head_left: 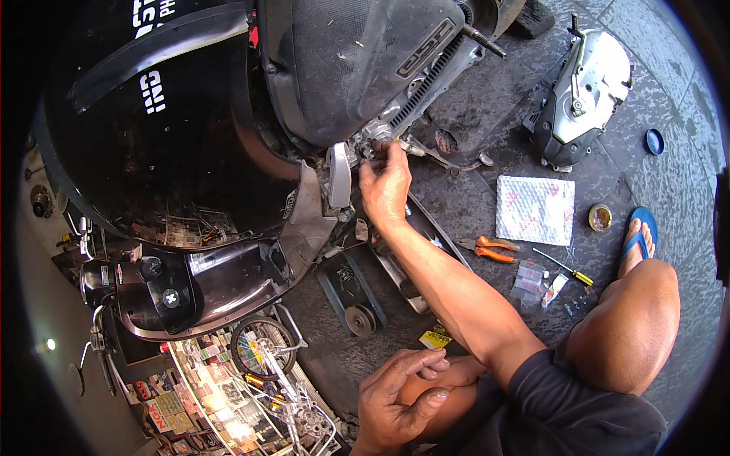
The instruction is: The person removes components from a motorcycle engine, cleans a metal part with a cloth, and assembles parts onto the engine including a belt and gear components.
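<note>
My right hand [388, 186] reaches out to a scooter's underside, its fingers closed at a small metal fitting [378, 131] below the black ribbed engine cover [342, 68]. What the fingertips grip is hidden behind the hand. A thin lever with a round tip [485, 159] sticks out just right of them. My left hand [399, 399] hangs near my knee, with nothing in it, its fingers loosely bent and the thumb apart. Beneath my right forearm lies a long metal tray [426, 216]. Left of that sits a blue-edged tray [328, 285] with small screws and a round metal disc [360, 321].
Orange-handled pliers [494, 249], a yellow-handled screwdriver [582, 277], small plastic bags [530, 281] and a bubble-wrap sheet [536, 209] lie at the right. Farther off are a silver-and-black engine casing [582, 99], a round tin [600, 218] and a blue lid [655, 141]. The scooter's black bodywork [190, 152] fills the left.
</note>
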`<state>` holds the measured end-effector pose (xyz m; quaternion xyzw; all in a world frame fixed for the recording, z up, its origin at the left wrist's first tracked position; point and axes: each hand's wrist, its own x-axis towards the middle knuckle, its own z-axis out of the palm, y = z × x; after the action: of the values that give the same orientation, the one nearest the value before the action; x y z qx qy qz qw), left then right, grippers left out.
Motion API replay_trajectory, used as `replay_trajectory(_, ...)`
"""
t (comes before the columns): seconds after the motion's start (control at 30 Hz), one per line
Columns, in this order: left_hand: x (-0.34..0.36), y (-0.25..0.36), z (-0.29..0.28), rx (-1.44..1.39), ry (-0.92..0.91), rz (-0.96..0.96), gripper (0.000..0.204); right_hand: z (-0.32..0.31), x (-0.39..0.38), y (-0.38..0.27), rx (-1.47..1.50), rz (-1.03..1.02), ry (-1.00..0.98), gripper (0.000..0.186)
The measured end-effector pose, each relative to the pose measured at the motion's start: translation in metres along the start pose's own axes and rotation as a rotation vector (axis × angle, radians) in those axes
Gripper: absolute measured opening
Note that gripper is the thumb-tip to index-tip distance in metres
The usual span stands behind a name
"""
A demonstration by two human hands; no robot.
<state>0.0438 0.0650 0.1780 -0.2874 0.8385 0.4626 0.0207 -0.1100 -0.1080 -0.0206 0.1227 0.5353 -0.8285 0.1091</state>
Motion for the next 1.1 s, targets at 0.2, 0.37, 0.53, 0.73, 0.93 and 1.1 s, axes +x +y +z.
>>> replay_trajectory(0.2,0.0,0.002,0.004,0.019,0.055,0.014,0.044,0.0,-0.003,-0.009,0.077,0.082,-0.002,0.024)
replay_trajectory(0.37,0.0,-0.001,0.006,0.005,0.065,0.021,0.044,0.0,-0.001,-0.002,0.016,-0.004,0.001,0.026)
replay_trajectory(0.53,-0.003,0.0,0.003,-0.006,0.045,-0.01,0.044,0.001,-0.001,0.005,-0.059,-0.089,-0.007,0.028)
replay_trajectory(0.73,-0.003,0.0,0.003,0.004,0.06,-0.004,0.043,-0.001,0.001,0.007,-0.112,-0.142,-0.004,0.026)
replay_trajectory(0.93,-0.005,0.001,0.004,0.0,0.071,-0.034,0.043,0.001,0.0,-0.003,0.029,0.058,0.025,0.026)
replay_trajectory(1.1,-0.003,0.001,0.007,0.007,0.09,-0.018,0.044,0.004,-0.002,0.002,0.031,0.18,0.069,0.028)
